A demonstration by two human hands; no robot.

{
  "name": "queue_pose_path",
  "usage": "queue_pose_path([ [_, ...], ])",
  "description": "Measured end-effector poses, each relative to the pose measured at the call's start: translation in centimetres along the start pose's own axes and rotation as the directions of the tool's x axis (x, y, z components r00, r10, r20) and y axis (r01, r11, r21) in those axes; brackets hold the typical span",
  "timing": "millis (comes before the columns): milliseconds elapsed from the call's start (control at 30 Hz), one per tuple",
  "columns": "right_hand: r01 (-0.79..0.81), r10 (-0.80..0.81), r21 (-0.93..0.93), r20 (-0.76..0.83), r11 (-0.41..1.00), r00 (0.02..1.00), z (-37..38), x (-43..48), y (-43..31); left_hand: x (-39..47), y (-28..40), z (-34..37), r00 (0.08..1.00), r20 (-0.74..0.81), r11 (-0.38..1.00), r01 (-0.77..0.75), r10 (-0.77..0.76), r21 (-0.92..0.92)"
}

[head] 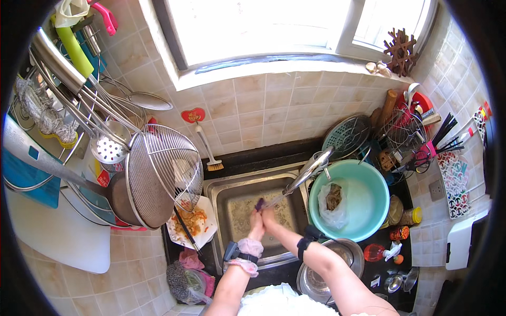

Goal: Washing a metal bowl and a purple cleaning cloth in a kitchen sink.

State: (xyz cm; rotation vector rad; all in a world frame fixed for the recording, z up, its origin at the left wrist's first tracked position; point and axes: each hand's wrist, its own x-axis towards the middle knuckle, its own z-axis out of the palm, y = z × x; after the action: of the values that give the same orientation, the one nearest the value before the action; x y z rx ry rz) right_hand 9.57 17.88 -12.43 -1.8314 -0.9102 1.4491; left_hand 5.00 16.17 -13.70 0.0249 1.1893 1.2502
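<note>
Both hands are close together over the steel sink (237, 221), under the running tap (306, 173). My left hand (257, 223) holds a small dark purple thing (259, 204) at its fingertips; what it is I cannot tell. Beside it, touching or nearly so, is my right hand (269, 216), in the stream of water; its fingers are partly hidden and their grip is unclear. Water with bubbles lies on the sink's bottom. To the right of the sink stands a turquoise plastic basin (371, 197), with a clear plastic bag (332, 215) of brownish stuff in it.
Left of the sink are a white dish of food scraps (211, 213) with chopsticks (185, 229) and a dark scouring pad (180, 281). Wire strainers (174, 158) hang at the left. A metal bowl (357, 256), a red spray bottle (373, 252) and jars stand at the right.
</note>
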Motion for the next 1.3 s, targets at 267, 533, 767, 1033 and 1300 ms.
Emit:
queue_pose_path([
  [267, 0.308, -0.342, -0.289, -0.075, 0.907, 0.937, -5.9, 5.7, 0.7, 0.0, 1.5, -1.9, 0.966, -0.010, 0.928, -0.245, 0.258, 0.280],
  [533, 0.503, -0.444, -0.217, 0.269, 0.836, 0.855, -6.6, 3.8, -1.7, -2.1, 5.7, -1.8, 0.965, 0.109, 0.937, -0.259, 0.239, 0.233],
  [767, 0.552, -0.341, -0.299, 0.537, 0.779, 0.772, -8.4, 4.0, 0.2, -0.5, 5.8, -2.0, 0.967, 0.163, 0.959, -0.226, 0.198, 0.172],
  [1033, 0.492, -0.483, 0.037, 0.267, 0.870, 0.834, -1.6, -1.8, -0.9, -0.2, 2.6, 0.6, 0.991, 0.022, 0.984, -0.131, 0.135, -0.123],
  [1300, 0.143, -0.141, 0.097, -0.035, 0.985, 0.989, 2.9, -3.9, -0.6, -1.5, 2.1, -1.3, 0.996, 0.078, 0.998, -0.031, 0.035, -0.052],
])
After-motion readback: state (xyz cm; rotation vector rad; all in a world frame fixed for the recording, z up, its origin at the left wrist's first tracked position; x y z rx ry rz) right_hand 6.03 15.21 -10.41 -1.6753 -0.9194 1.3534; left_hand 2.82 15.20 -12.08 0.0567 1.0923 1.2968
